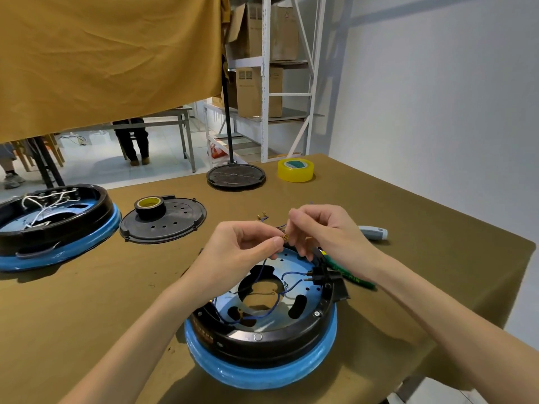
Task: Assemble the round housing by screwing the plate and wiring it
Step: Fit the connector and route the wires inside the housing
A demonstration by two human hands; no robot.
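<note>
A brass terminal [285, 237] is pinched between both hands, left hand [242, 249] and right hand [323, 228], directly above the housing [262, 339]; its wire [264, 266] hangs toward the plate [291, 263].

The second housing [55, 223] is cut off by the left edge.

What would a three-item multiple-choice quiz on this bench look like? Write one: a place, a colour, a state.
1. Where is the black tape roll? A on the loose black cover plate B inside the housing C on the floor
2. What colour is the other tape roll? A red B yellow C white
3. What are the hands doing? A resting flat B pinching a wire terminal C turning a screwdriver

Answers: 1 A, it stands on the plate; 2 B, clear yellow; 3 B, left hand and right hand meet on it above the round housing.
</note>
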